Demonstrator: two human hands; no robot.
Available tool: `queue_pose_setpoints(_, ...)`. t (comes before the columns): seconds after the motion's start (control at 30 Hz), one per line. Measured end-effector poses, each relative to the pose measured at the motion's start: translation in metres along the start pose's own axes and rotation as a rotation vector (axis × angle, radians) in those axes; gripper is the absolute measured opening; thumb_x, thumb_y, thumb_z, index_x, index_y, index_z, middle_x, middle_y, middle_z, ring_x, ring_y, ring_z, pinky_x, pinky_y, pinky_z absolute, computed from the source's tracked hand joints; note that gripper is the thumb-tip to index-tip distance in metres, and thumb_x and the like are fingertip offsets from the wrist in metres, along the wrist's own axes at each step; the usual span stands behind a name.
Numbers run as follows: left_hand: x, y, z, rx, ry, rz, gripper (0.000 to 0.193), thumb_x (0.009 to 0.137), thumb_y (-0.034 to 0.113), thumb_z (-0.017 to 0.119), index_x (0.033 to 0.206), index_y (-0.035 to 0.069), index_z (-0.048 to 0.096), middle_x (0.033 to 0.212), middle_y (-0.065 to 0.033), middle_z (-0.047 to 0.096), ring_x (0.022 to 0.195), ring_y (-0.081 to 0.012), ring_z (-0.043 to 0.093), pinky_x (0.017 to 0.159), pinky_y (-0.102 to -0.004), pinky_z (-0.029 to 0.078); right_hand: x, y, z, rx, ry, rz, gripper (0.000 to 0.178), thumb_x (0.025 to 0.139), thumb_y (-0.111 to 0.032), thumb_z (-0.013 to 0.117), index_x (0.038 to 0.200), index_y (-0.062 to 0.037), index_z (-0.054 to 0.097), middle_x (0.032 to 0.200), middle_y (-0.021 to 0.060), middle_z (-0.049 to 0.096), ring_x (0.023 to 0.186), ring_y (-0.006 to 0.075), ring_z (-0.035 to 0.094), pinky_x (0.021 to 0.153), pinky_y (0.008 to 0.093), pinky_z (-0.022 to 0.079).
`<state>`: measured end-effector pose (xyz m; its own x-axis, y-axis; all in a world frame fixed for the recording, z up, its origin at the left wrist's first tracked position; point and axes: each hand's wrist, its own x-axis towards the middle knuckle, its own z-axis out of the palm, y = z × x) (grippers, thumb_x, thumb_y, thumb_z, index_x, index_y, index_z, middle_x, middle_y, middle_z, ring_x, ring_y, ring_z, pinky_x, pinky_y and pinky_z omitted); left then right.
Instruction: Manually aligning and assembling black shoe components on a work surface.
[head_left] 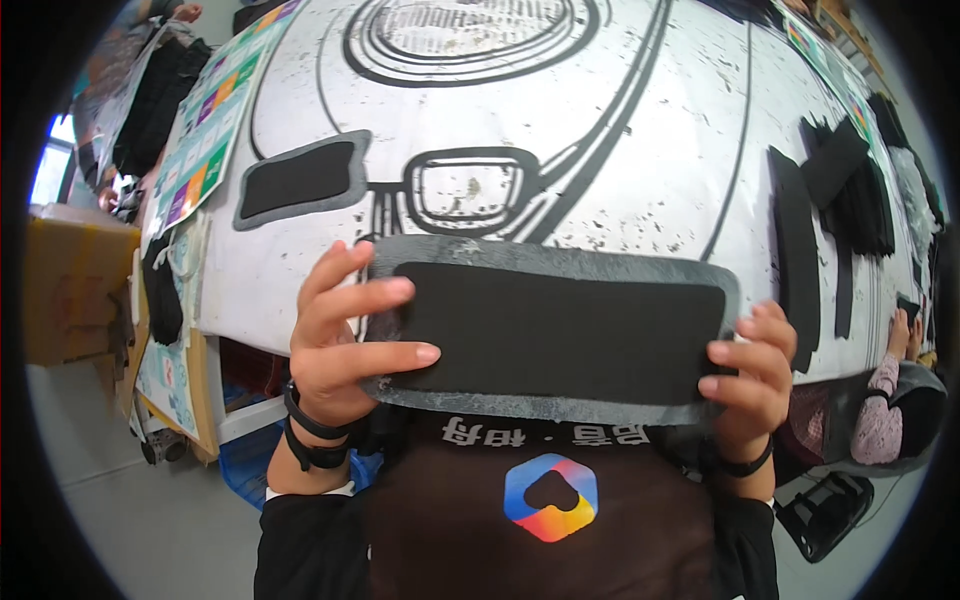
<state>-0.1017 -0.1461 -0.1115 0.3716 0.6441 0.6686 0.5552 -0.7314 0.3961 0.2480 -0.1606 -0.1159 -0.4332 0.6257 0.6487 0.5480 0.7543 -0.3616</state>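
Raised in front of my body is a long rectangular panel (560,335), black in the middle with a worn grey border and rounded corners. My left hand (345,345) grips its left end, with fingers spread over the front face. At the opposite end my right hand (755,375) is closed round the edge, its fingertips pressing on the black face. The back of the panel and whatever touches it there are hidden. Beyond my left hand, a smaller grey-bordered black panel (305,182) lies on the white table (680,130).
Black fabric strips (797,260) and a pile of dark pieces (850,190) lie at the table's right. Another person's pink sleeve (882,390) shows at the right edge. A cardboard box (80,290) stands at left. Colourful printed sheets (215,125) line the table's left side.
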Motion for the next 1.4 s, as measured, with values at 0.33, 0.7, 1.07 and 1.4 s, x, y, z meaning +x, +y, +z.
queue_pose_setpoints(0.33,-0.027,-0.033,-0.043,-0.459,0.22,-0.338,0.015,0.078,0.006,0.064,0.093,0.001,0.066,0.108,-0.0155,0.053,0.086,-0.0205,0.057,0.08,-0.0299,0.047,0.068,-0.034,0.015,0.067,-0.059,-0.191,0.039,0.057,0.009,0.06,0.094,-0.0016,0.062,0.11,0.0169,0.059,0.066,0.0237,0.057,0.058,0.0309,0.047)
queue_pose_setpoints(0.7,-0.024,-0.111,-0.112,-0.785,0.556,-0.738,0.063,0.073,-0.009,0.064,0.129,-0.001,0.035,0.119,-0.01,0.043,0.106,-0.0187,0.051,0.089,-0.0281,0.045,0.184,-0.06,0.146,0.598,0.035,0.111,0.032,0.075,0.0,0.066,0.104,-0.0001,0.051,0.105,0.0126,0.042,0.082,0.0169,0.055,0.071,0.0249,0.047)
queue_pose_setpoints(1.07,-0.044,-0.207,-0.143,-0.423,0.36,-1.21,0.027,0.083,0.024,0.066,0.103,0.006,0.063,0.087,0.0018,0.064,0.071,-0.0072,0.057,0.064,-0.0231,0.046,0.229,-0.02,0.261,1.023,-0.372,1.006,0.016,0.085,-0.016,0.061,0.087,-0.0001,0.057,0.074,0.0008,0.051,0.07,0.0096,0.052,0.067,0.0291,0.053)
queue_pose_setpoints(1.4,-0.07,-0.24,-0.128,-0.28,0.315,-1.071,0.047,0.075,0.015,0.073,0.114,-0.005,0.056,0.079,-0.0028,0.06,0.071,-0.0075,0.053,0.067,-0.0203,0.042,0.215,-0.01,0.278,0.619,-0.482,0.837,0.029,0.079,-0.022,0.066,0.073,0.0048,0.056,0.069,0.0074,0.055,0.056,0.0149,0.06,0.05,0.026,0.049)
